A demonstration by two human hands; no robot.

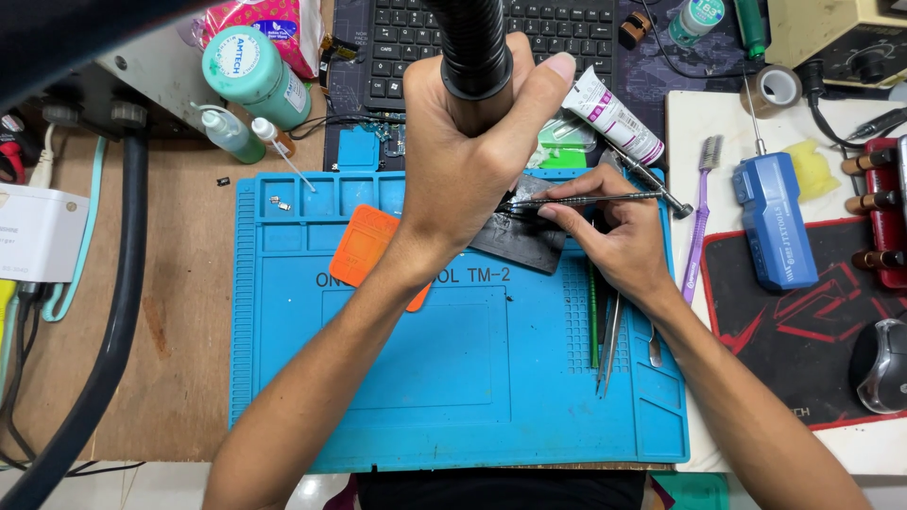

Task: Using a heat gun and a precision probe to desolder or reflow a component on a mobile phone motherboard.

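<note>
Black nozzle handle (475, 57) in the left hand (463, 161) hides its tip; right hand (614, 236) pinches tweezers (586, 199).

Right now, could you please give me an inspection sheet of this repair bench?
Surface: blue work mat on a wooden bench, with small loose parts in its top trays.
Job's things: black hot-air nozzle gripped upright; metal tweezers pointed at a dark flat board.
Clutter: orange card, purple toothbrush, white tube, green jar, blue tool, spare tweezers.
Hands: left hand closed round the nozzle; right hand pinching the tweezers.
Cables: thick black hose down the left side.
Surroundings: keyboard behind, mouse at right.
</note>
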